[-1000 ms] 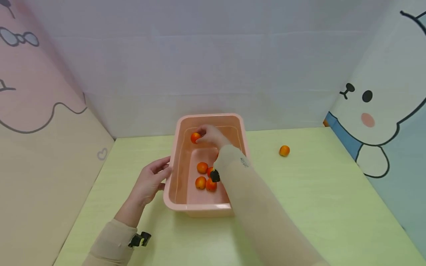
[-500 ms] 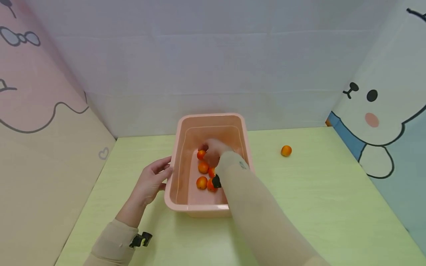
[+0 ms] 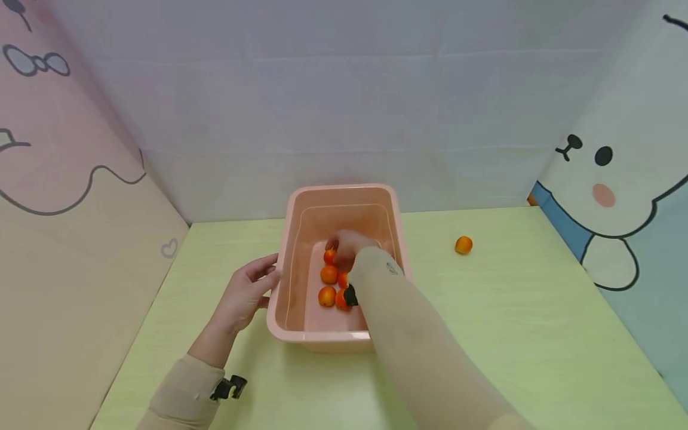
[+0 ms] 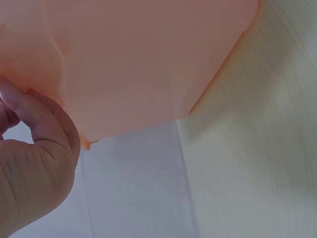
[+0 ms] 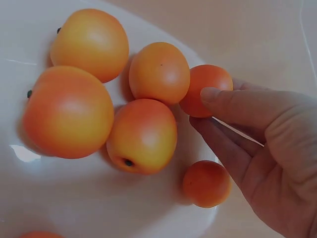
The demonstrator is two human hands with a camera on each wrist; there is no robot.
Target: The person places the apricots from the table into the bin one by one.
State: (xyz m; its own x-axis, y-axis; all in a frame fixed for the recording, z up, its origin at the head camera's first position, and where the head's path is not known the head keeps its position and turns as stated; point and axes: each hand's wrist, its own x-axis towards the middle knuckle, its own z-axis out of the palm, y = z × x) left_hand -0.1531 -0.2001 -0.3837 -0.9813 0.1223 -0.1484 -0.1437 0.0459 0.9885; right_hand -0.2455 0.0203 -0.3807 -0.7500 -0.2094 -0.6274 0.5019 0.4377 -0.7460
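A pink plastic basin point(image 3: 371, 336) stands on the table with several orange, red-blushed round fruits on its floor. My left hand point(image 3: 248, 294) grips the basin's left rim; in the left wrist view the fingers point(image 4: 37, 116) bend at the basin's edge. Inside the basin, my right hand point(image 3: 352, 248) pinches a small red-orange fruit point(image 5: 205, 91) between thumb and fingers. That fruit sits right against a yellow-orange fruit point(image 5: 159, 74) of the group. A separate small fruit point(image 5: 207, 183) lies below the hand in the right wrist view. The right sleeve hides part of the basin.
One more orange fruit point(image 3: 464, 245) lies on the pale green table point(image 3: 516, 316), right of the basin. A white backdrop point(image 3: 344, 107) rises behind the table. Printed cartoon panels point(image 3: 626, 197) flank it on both sides.
My right hand has carried the fruit down from near the basin's far wall to the group on the floor. The left hand has stayed on the rim.
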